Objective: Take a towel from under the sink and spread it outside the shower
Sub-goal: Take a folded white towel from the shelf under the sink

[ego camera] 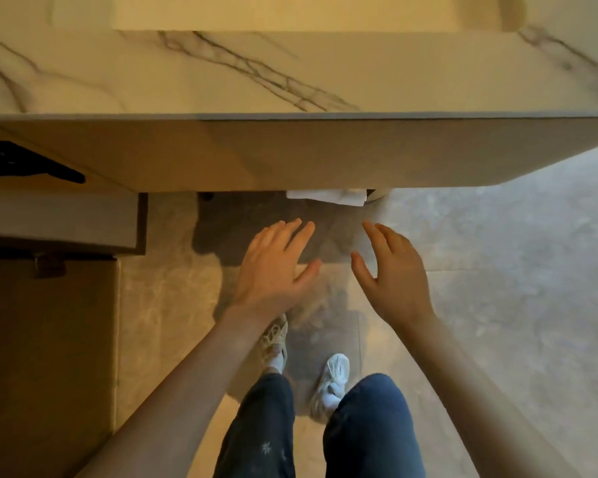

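A: We're looking straight down over the marble bench (221, 81), with the sink (290, 12) sunk into it at the far edge. Both arms are out in front, below the bench's near edge.

B: And the towel (327, 197)? I see a strip of white poking out just under that near edge, toward the right-hand end.

A: That's my read too. Only a folded sliver shows; the rest is hidden beneath the bench, so I can't tell how it's stacked or what it rests on.

B: Hands, then. The left hand (273, 267) is spread wide, palm down, holding nothing.

A: Same for the right hand (392, 270): fingers fanned, thumb out, empty. It hangs just short of the towel's visible edge, not touching it. The left one sits a little further toward the left-hand end.

B: So which step is this?

A: The very first, I'd say: reaching for the towel. Nothing is lifted and nothing is spread.

B: What does the next move call for?

A: Probably a crouch, since the feet are planted on the tiled floor (497, 270) and the towel sits low. Then both hands go in under the near edge, close on the fold from each side, and draw it out level so it stays folded.

B: Any catch?

A: The overhang hides the grip, so it'll be done largely by feel.
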`<state>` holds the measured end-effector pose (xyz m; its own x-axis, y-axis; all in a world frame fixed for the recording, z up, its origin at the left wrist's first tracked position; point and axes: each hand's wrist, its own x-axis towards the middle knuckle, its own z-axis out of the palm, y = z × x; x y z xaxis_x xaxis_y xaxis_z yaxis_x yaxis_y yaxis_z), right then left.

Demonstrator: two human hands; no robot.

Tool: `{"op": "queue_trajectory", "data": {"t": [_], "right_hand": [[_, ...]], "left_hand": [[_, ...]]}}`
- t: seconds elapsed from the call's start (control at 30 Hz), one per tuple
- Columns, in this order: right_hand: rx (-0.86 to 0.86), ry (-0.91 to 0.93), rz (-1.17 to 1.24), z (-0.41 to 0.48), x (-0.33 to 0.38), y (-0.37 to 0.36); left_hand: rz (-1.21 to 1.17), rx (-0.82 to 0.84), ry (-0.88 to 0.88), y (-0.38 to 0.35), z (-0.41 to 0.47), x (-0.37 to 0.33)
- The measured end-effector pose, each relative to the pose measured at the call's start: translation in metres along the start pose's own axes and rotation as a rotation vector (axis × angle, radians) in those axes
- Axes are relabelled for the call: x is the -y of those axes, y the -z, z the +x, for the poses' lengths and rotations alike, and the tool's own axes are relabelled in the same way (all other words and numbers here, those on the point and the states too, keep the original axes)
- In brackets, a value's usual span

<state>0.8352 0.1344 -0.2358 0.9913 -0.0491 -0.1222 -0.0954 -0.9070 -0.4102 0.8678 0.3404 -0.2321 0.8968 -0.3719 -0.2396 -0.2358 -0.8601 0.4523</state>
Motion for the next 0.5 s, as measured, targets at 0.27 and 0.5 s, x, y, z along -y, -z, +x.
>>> {"op": "queue_trajectory", "data": {"t": [0.27,0.5], "right_hand": [[-0.037,0.025,0.018,0.026,-0.059,-0.104],[-0.086,0.068,-0.035,0.055,-0.142,-0.243]], "left_hand": [[-0.004,-0.104,-0.004,-0.101,0.039,0.038],[0.107,-0.173,-0.105,-0.241,0.099,0.114]]}}
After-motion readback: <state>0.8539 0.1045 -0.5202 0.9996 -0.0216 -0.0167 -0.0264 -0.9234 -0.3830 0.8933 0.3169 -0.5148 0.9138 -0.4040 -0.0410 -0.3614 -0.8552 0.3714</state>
